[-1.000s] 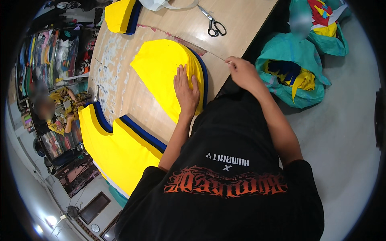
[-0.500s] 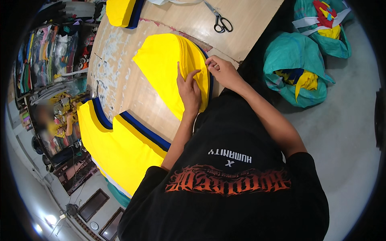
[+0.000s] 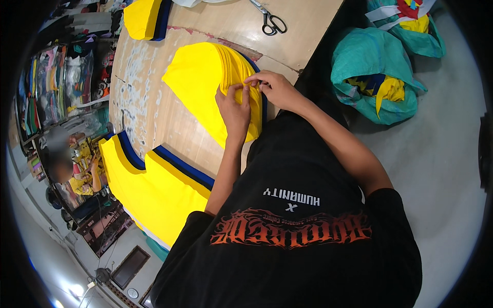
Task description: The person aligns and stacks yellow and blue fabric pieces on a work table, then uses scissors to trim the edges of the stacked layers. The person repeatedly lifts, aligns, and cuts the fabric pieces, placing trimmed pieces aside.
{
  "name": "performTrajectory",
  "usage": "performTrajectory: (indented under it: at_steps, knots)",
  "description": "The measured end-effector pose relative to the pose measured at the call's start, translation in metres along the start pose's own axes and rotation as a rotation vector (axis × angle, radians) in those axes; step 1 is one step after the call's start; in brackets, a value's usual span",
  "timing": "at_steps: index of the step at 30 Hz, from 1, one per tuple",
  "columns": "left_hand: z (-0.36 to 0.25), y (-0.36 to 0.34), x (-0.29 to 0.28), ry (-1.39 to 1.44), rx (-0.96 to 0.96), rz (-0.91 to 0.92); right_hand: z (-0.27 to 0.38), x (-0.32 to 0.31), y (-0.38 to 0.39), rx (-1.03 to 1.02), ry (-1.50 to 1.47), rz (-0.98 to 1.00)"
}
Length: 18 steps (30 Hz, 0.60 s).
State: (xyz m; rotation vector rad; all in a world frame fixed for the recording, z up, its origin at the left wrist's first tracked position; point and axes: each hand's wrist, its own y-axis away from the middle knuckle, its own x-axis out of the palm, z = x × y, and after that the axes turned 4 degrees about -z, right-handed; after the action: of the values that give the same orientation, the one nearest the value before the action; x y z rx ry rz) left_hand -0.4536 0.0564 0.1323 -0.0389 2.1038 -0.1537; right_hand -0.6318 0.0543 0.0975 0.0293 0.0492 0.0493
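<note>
A stack of cut yellow fabric pieces [image 3: 192,77] with one rounded end lies on the wooden table [image 3: 177,131] in front of me. Dark blue layers [image 3: 264,105] show beneath its right edge. Along that side the upper yellow layers are lifted and fanned into folds. My left hand [image 3: 235,114] is closed at these edges, thumb and fingers bent around the cloth. From the right, my right hand [image 3: 277,91] meets it, fingertips pinched on the yellow edge close to the left thumb. How many layers are gripped is hidden.
Another yellow and blue fabric stack [image 3: 149,192] lies at near left, a smaller one [image 3: 137,19] at far left. Black-handled scissors [image 3: 273,24] rest toward the back. Green sacks of scraps [image 3: 370,54] stand on the floor at right. A person [image 3: 84,172] sits beyond the table, left.
My right hand has moved left from the outer blue edge to the yellow layers. My left hand's spread fingers have bent in around the edges, and the layers are more fanned.
</note>
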Motion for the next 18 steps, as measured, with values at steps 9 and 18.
performTrajectory:
  at_steps: [9, 18]
  knots:
    - [0.0051, -0.0032, -0.0035, 0.02, -0.005, 0.024, -0.0048, -0.0038, 0.0045, 0.036, -0.003, -0.021]
    - [0.009, -0.0058, -0.0067, 0.1, -0.039, 0.042, -0.0024, -0.0054, 0.0062, 0.062, 0.1, -0.025]
